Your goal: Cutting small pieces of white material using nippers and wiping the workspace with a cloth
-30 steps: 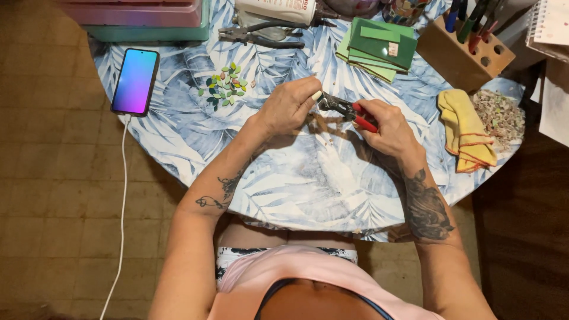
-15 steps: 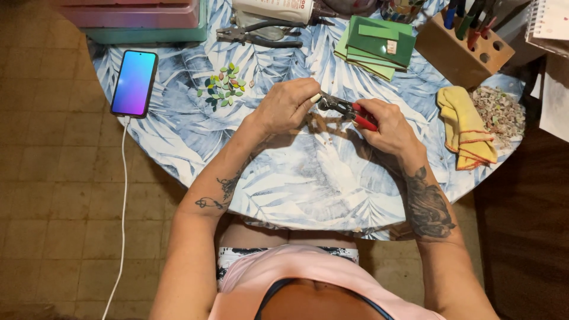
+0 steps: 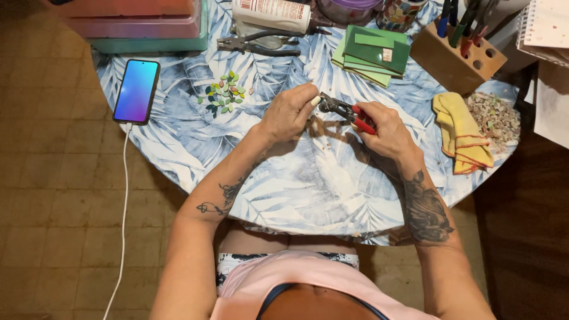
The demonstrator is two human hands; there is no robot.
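Item: red-handled nippers (image 3: pixel 347 111), held closed in the right hand (image 3: pixel 384 127) above the middle of the round leaf-print table (image 3: pixel 308 189), metal head pointing toward the left hand (image 3: pixel 290 111). Left hand pinches a small pale piece (image 3: pixel 315 101) at the nipper head; whether the cutters bite it cannot be told. Output judged so far: a small cluster of green, leaf-shaped pieces (image 3: pixel 224 93), toward the table's far left. Stock remaining: stacked green sheets (image 3: pixel 370 53) at the far side. Scrap: pale chips (image 3: pixel 495 115) beside a yellow cloth (image 3: pixel 459 131) at the right edge.
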